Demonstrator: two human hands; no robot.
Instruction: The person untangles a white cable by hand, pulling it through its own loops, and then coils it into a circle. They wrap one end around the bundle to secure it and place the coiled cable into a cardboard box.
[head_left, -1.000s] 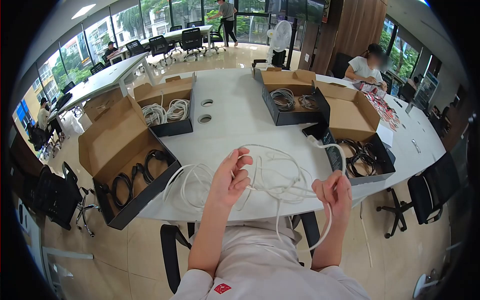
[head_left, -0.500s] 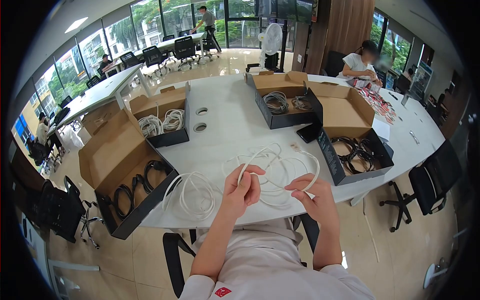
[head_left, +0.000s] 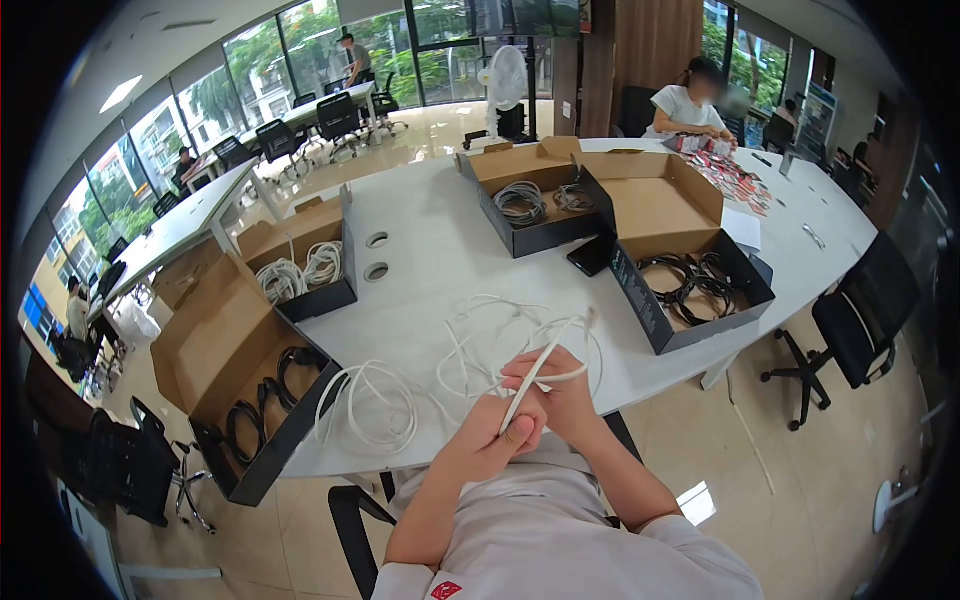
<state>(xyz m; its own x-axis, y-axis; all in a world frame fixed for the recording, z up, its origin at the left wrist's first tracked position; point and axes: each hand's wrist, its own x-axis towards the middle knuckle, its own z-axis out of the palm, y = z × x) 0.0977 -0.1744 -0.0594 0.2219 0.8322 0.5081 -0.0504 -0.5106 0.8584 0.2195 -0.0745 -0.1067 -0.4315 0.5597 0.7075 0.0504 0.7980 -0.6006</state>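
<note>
Boxes [head_left: 715, 325] of black cables [head_left: 700, 288], boxes [head_left: 332, 300] of pale coils [head_left: 324, 262], hands [head_left: 486, 438] together, gripping white cable [head_left: 547, 353]

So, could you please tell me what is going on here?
The left hand grips a white cable; the right hand is close against it, its own grip partly hidden. Other white cable lies in loose loops on the table. Four open boxes stand there too, two holding black cables and two holding paler ones.

Smooth, plastic-looking white cable [head_left: 538, 374], matt cardboard box lid [head_left: 655, 195], smooth tabletop [head_left: 410, 300], glossy floor [head_left: 715, 450], cloth shirt [head_left: 560, 545]
</note>
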